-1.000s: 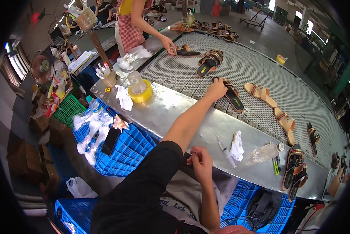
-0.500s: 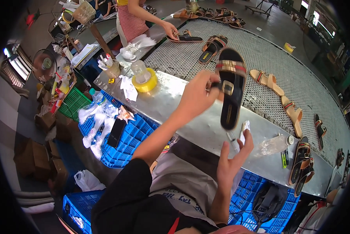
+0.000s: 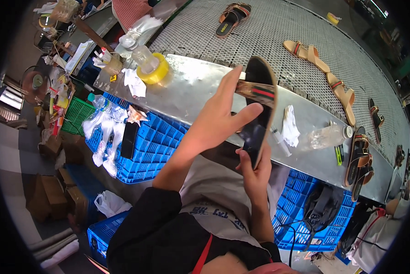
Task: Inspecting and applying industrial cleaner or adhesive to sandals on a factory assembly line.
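A black sandal (image 3: 258,105) with a striped strap is held up close in front of me, above the edge of the steel table (image 3: 200,82). My left hand (image 3: 218,119) grips its strap and side from the left. My right hand (image 3: 255,171) holds the heel end from below. Both forearms rise from the lower middle of the view.
A mesh conveyor (image 3: 305,32) carries several sandals. On the table lie a yellow tape roll (image 3: 152,71), a white cloth (image 3: 289,127), a clear plastic bottle (image 3: 326,136) and a stacked pair of sandals (image 3: 359,157). Blue crates (image 3: 152,146) stand below. Another person's checked clothing (image 3: 127,10) shows at the top.
The sandal went from the conveyor, where my left hand reached it, up toward me. My right hand rose from my lap and now grips its heel end.
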